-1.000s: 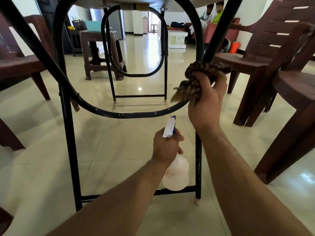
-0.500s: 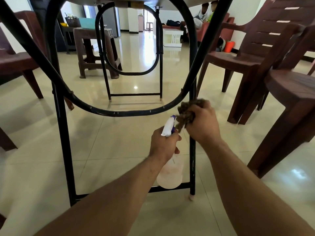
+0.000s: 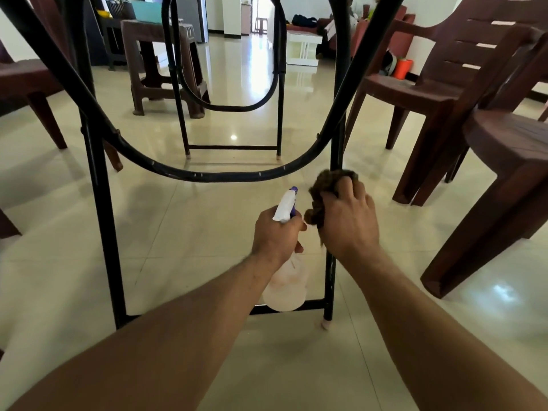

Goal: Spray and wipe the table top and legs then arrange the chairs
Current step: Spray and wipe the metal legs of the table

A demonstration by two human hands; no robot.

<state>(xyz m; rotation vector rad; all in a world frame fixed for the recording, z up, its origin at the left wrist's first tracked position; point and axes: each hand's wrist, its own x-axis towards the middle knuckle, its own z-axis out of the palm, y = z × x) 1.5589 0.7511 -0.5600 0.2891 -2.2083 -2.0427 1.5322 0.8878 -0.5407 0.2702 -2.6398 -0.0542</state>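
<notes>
The right hand [image 3: 348, 222] grips a brown cloth [image 3: 321, 192], seemingly wrapped round the black table leg [image 3: 329, 280]; the left hand [image 3: 274, 232] holds a spray bottle [image 3: 284, 289] (nozzle forward).

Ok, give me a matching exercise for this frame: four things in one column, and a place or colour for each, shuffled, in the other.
Things:
1. cloth
2. bottle
3. table leg
4. pot

Place or colour:
A. held in the left hand
B. orange
C. black, upright
D. bunched in the right hand

Pairs: 1-D, 2-A, 3-C, 4-B
</notes>
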